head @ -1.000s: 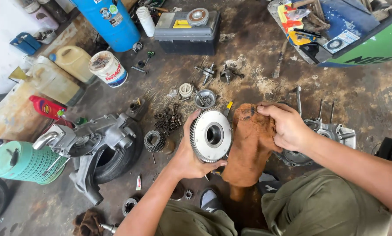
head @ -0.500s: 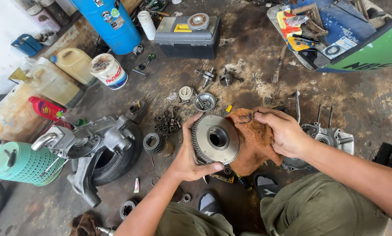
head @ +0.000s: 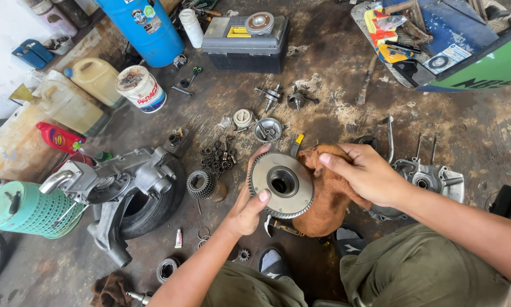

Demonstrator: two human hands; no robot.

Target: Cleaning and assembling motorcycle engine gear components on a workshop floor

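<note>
My left hand [head: 250, 207] grips a round toothed metal clutch gear [head: 282, 183] by its rim, flat face up toward me. My right hand [head: 366, 173] presses a brown rag [head: 324, 204] against the gear's right side and behind it. Both hands hang over the stained concrete floor, above my knees in olive trousers [head: 420, 267].
An engine crankcase [head: 116, 182] rests on a small tyre at left, a smaller gear [head: 201, 183] beside it. Loose gears, bolts and shafts [head: 218, 153] lie ahead. Another case half [head: 429, 179] sits at right. A grey toolbox [head: 244, 42], blue drum [head: 144, 28], jugs and a green basket [head: 22, 210] ring the floor.
The gear has tilted from nearly edge-up to face-up and shifted slightly right. My right hand has moved the rag from hanging beside it to wrapping its right edge.
</note>
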